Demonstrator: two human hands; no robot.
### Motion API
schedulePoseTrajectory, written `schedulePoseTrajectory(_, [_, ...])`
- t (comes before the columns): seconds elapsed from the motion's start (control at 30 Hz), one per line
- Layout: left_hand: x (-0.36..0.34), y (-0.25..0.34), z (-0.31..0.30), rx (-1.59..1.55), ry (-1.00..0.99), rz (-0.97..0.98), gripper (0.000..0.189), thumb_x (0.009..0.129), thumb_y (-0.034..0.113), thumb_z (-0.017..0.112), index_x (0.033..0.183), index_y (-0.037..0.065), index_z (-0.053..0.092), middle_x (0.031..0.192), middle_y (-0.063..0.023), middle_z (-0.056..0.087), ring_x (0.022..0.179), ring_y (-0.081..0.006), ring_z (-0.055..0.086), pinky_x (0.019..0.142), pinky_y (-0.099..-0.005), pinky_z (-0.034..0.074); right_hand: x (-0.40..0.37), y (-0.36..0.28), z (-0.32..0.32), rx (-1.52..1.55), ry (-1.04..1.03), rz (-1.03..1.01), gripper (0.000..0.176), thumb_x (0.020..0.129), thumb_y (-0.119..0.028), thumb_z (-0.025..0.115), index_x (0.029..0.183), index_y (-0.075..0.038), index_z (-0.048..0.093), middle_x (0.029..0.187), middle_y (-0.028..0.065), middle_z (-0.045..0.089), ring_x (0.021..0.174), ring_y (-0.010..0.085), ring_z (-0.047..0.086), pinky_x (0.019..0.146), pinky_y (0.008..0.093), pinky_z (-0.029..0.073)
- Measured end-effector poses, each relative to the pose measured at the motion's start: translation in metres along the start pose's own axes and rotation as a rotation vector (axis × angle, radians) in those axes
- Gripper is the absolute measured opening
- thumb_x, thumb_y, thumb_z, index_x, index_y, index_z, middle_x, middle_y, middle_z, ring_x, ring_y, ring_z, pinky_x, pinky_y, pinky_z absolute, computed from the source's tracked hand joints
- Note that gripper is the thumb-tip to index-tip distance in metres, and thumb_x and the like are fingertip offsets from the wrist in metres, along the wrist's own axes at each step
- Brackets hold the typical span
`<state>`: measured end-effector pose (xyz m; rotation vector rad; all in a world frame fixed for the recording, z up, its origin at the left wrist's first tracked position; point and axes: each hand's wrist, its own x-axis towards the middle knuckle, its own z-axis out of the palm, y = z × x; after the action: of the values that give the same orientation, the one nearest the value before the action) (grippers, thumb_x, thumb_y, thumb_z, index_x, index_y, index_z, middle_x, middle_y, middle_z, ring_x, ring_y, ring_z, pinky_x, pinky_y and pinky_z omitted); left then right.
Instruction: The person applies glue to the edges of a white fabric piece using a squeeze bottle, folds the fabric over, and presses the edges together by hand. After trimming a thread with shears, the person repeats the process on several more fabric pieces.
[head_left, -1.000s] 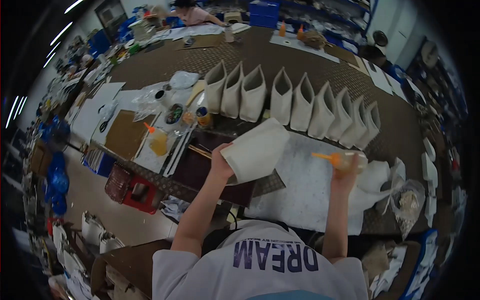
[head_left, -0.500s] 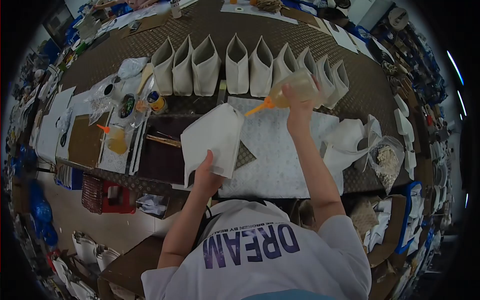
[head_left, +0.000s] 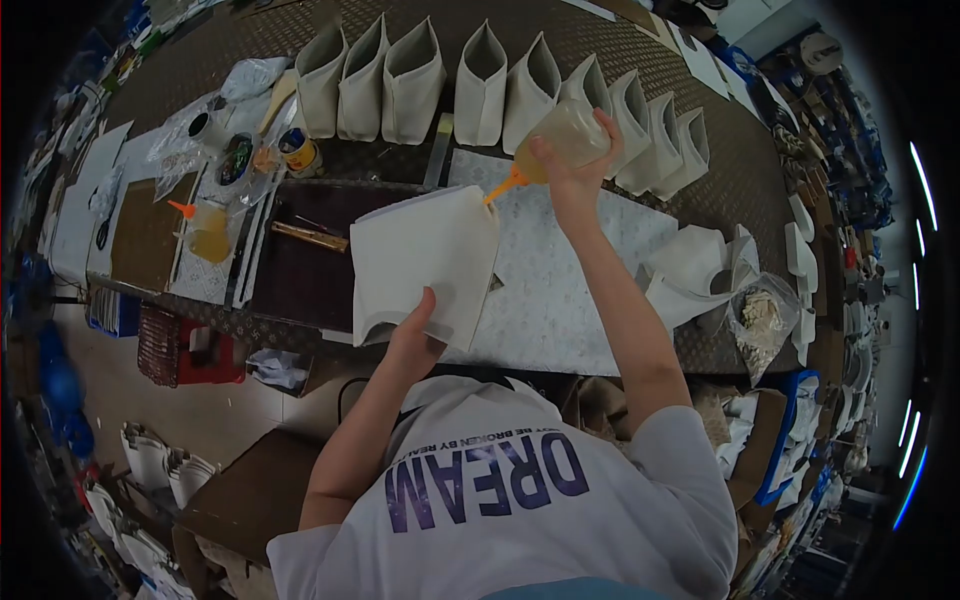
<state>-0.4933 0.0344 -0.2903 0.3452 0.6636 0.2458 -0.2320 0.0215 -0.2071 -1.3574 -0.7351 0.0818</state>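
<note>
From my remote seat, I had the off-white, stiff, flat-sided pouch [head_left: 425,250] to the L of, & a bit nearer the body than, the R hand [head_left: 578,170]. That hand was wrapped round a clear squeeze bottle [head_left: 560,125] w/ yellowish contents, its long axis slanting down-L so the thin orange nozzle [head_left: 507,185] pointed at the pouch's far R corner. Tip was right at that edge; couldn't tell if touching. L hand [head_left: 412,345] gripped the pouch's near end, thumb on the upper face, so it was the closer hand to the pouch; R was nearer its far corner. Pouch was over the brown patterned worktop [head_left: 740,150], beside a whitish sheet [head_left: 540,310].
</note>
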Motion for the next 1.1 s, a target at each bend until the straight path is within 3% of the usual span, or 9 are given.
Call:
schedulePoseTrajectory(0.1, [-0.001, 0.001, 0.007, -0.006, 0.073, -0.028, 0.055, 0.090, 0.044, 0.056, 0.132, 0.011, 0.042, 0.128, -0.0008, 0.048, 0.119, -0.0175, 0.044, 0.100, -0.0342, 0.034, -0.004, -0.002, 0.003, -0.026, -0.037, -0.042, 0.084, 0.069, -0.015, 0.080, 0.131, -0.011, 0.023, 0.125, 0.0110, 0.033, 0.114, 0.0213, 0.042, 0.095, 0.0338, 0.041])
schedulePoseTrajectory(0.27, [0.005, -0.005, 0.010, -0.041, 0.010, -0.022, 0.054, 0.092, 0.045, 0.053, 0.132, 0.011, 0.041, 0.128, -0.0016, 0.048, 0.120, -0.0188, 0.045, 0.100, -0.0356, 0.036, -0.009, 0.013, -0.004, -0.121, -0.083, -0.165, 0.087, 0.069, -0.018, 0.081, 0.132, -0.010, 0.023, 0.126, 0.0113, 0.034, 0.115, 0.0222, 0.042, 0.096, 0.0339, 0.040])
schedulePoseTrajectory(0.57, [0.009, -0.011, 0.007, -0.024, -0.037, -0.019, 0.050, 0.092, 0.047, 0.052, 0.127, 0.013, 0.047, 0.123, 0.0016, 0.052, 0.115, -0.0150, 0.048, 0.098, -0.0322, 0.036, -0.013, 0.047, -0.041, 0.153, 0.347, 0.316, 0.078, 0.071, -0.011, 0.078, 0.125, -0.005, 0.022, 0.118, 0.0123, 0.042, 0.112, 0.0209, 0.044, 0.093, 0.0337, 0.041])
schedulePoseTrajectory(0.77, [0.007, -0.009, 0.016, -0.019, -0.003, -0.015, 0.050, 0.093, 0.046, 0.050, 0.128, 0.010, 0.046, 0.125, -0.0001, 0.052, 0.116, -0.0157, 0.048, 0.099, -0.0323, 0.036, -0.048, 0.037, -0.053, 0.196, 0.410, 0.557, 0.075, 0.072, -0.016, 0.079, 0.122, -0.006, 0.024, 0.117, 0.0113, 0.042, 0.110, 0.0203, 0.045, 0.094, 0.0342, 0.038])
schedulePoseTrajectory(0.97, [0.010, -0.011, 0.020, -0.032, -0.054, 0.017, 0.051, 0.095, 0.043, 0.045, 0.130, 0.007, 0.042, 0.127, -0.0032, 0.050, 0.118, -0.0179, 0.047, 0.100, -0.0338, 0.036, -0.087, 0.017, -0.055, 0.187, 0.394, 0.557, 0.080, 0.073, -0.016, 0.077, 0.128, -0.005, 0.020, 0.117, 0.0112, 0.042, 0.110, 0.0201, 0.044, 0.095, 0.0349, 0.038])
schedulePoseTrajectory(1.1, [0.010, -0.012, 0.028, -0.031, -0.022, 0.031, 0.051, 0.096, 0.043, 0.043, 0.132, 0.006, 0.040, 0.128, -0.0042, 0.048, 0.119, -0.0189, 0.046, 0.102, -0.0343, 0.036, -0.116, -0.003, -0.056, 0.182, 0.278, 0.481, 0.082, 0.075, -0.016, 0.076, 0.132, -0.006, 0.019, 0.118, 0.0114, 0.041, 0.110, 0.0202, 0.045, 0.095, 0.0357, 0.038])
